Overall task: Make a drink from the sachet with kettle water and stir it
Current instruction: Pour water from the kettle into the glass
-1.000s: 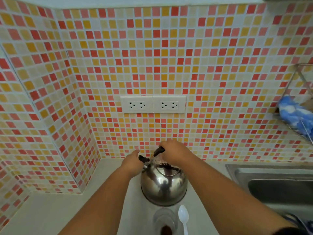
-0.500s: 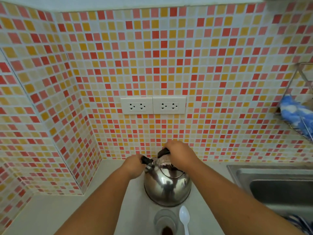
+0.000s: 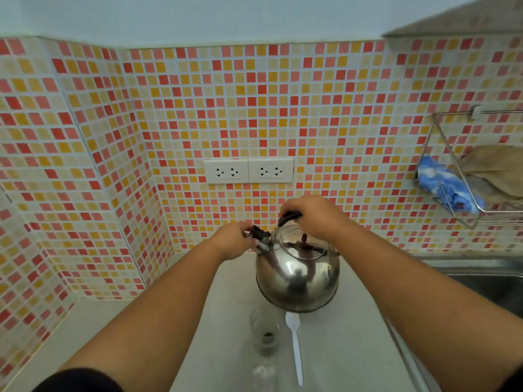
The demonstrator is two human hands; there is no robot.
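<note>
At the bottom centre of the frame a clear glass point(image 3: 264, 336) stands on the pale counter point(image 3: 339, 349), with a little dark powder at its bottom. Just to its right lies a white plastic spoon point(image 3: 295, 343), bowl end pointing up the frame toward the kettle, handle running down toward the lower edge. The glass and spoon lie close together but apart.

Just above them, in the middle of the frame, sits a shiny steel kettle point(image 3: 297, 275) on the counter, its rounded body nearly touching the tip of the spoon. The right hand point(image 3: 310, 217) is closed around the kettle's black handle at the top. The left hand point(image 3: 233, 241) is curled, its fingertips pinching the dark cap at the end of the spout on the kettle's left side. Both forearms reach in from the lower corners.

At the right edge, a steel sink point(image 3: 486, 281) is set into the counter. Above it, a wire rack point(image 3: 458, 176) hangs on the wall with a blue and white cloth point(image 3: 444, 185) in it.

Behind everything rises a wall of small red, orange and cream tiles point(image 3: 254, 108), with two white double sockets point(image 3: 248, 171) side by side at centre.
</note>
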